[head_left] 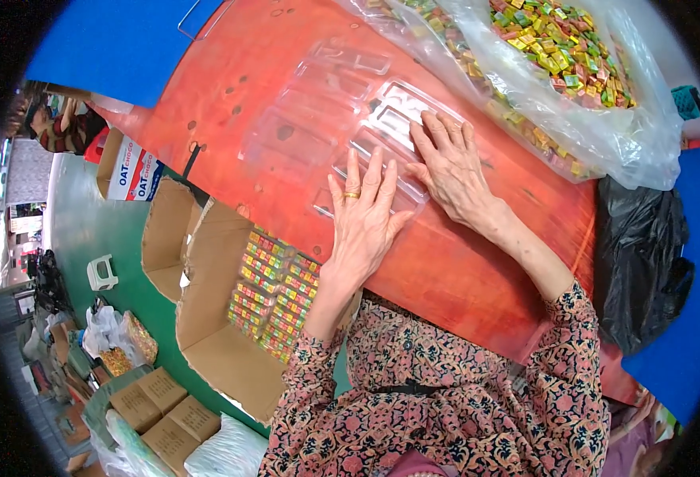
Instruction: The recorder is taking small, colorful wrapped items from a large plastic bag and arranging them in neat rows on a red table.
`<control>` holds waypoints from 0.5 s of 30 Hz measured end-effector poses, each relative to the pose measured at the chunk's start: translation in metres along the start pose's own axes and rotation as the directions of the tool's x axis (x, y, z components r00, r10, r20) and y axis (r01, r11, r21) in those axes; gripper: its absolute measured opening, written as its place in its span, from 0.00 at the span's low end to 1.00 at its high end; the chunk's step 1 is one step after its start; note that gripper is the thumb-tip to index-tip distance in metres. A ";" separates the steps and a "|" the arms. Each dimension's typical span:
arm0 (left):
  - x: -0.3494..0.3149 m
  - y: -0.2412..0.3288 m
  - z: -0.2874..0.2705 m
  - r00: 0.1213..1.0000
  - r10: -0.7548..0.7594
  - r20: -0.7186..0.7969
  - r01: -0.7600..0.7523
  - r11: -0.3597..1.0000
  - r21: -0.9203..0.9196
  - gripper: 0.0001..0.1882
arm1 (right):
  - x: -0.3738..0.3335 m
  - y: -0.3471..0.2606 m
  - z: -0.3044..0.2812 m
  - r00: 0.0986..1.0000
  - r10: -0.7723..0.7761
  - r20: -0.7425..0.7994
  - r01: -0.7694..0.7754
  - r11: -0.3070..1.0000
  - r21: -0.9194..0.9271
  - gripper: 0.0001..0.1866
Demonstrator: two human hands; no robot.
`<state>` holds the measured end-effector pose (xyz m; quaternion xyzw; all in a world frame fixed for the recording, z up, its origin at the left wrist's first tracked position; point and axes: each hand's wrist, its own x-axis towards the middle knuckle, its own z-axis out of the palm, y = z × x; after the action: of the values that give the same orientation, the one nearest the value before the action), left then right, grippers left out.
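Two clear plastic trays with long moulded compartments lie side by side on the red tabletop. Both of my hands rest on the nearer tray (398, 119), fingers stretched out and palms down. My left hand (363, 208), with a gold ring on one finger, lies over its left end. On its right side, my right hand (453, 163) has its fingers spread across the compartments. No candy shows in this tray. Just beyond and to the left is the other clear tray (306, 115), touched by neither hand.
A large clear bag of small wrapped candies (564, 52) lies open at the far right. Below it hangs a black plastic bag (640, 262). An open carton (215, 318) at the lower left holds packed rows of candies (274, 294). A white stool (102, 273) stands on the green floor.
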<state>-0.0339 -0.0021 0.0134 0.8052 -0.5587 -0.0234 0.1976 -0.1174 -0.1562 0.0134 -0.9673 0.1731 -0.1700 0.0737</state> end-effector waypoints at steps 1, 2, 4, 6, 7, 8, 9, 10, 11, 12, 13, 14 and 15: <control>0.000 0.001 0.002 1.000 0.000 0.011 0.000 1.000 0.010 0.35 | -0.001 0.001 0.001 1.000 -0.019 -0.018 0.018 1.000 -0.009 0.29; 0.000 0.001 0.003 1.000 -0.017 0.021 0.017 1.000 0.010 0.35 | -0.001 0.003 0.001 0.999 -0.037 -0.029 0.037 0.999 -0.020 0.29; -0.001 0.002 0.004 0.999 -0.032 0.034 0.031 0.999 0.013 0.35 | -0.002 0.007 -0.001 0.998 -0.051 -0.031 0.051 0.999 -0.008 0.29; -0.001 0.003 0.004 0.999 -0.047 0.027 0.046 0.999 0.015 0.35 | -0.001 0.011 -0.003 0.997 -0.066 -0.026 0.066 0.998 -0.002 0.29; 0.000 0.004 0.004 0.999 -0.043 0.028 0.042 0.999 0.017 0.35 | -0.001 0.012 -0.004 0.997 -0.066 -0.030 0.065 0.998 -0.020 0.29; 0.001 0.005 0.005 0.998 -0.050 0.032 0.049 0.999 0.017 0.35 | -0.001 0.013 -0.005 0.998 -0.059 -0.020 0.058 0.998 -0.037 0.29; 0.001 0.006 0.005 0.998 -0.058 0.037 0.057 0.998 0.018 0.35 | -0.001 0.014 -0.005 0.997 -0.062 -0.036 0.060 0.997 -0.038 0.29; 0.002 0.008 0.005 0.998 -0.053 0.039 0.052 0.998 0.020 0.35 | -0.001 0.015 -0.005 0.997 -0.058 -0.040 0.057 0.998 -0.033 0.29; 0.003 0.009 0.007 0.997 -0.062 0.038 0.061 0.998 0.028 0.34 | -0.001 0.015 -0.005 0.997 -0.057 -0.044 0.055 0.998 -0.033 0.29; 0.004 0.011 0.008 0.997 -0.071 0.036 0.070 0.997 0.035 0.34 | -0.001 0.016 -0.004 0.998 -0.051 -0.046 0.050 0.998 -0.026 0.29; 0.004 0.012 0.009 0.997 -0.067 0.038 0.066 0.997 0.038 0.34 | -0.001 0.017 -0.004 0.997 -0.053 -0.048 0.053 0.999 -0.014 0.29; 0.005 0.013 0.010 0.997 -0.074 0.029 0.073 0.996 0.043 0.34 | -0.001 0.017 -0.003 0.997 -0.054 -0.056 0.054 0.999 0.003 0.29; 0.005 0.013 0.011 0.998 -0.063 -0.010 0.063 0.997 0.035 0.33 | -0.001 0.017 -0.002 0.997 -0.053 -0.054 0.053 0.999 -0.002 0.29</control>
<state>-0.0467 -0.0135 0.0091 0.8258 -0.5324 -0.0162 0.1853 -0.1246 -0.1721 0.0119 -0.9666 0.1491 -0.1981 0.0643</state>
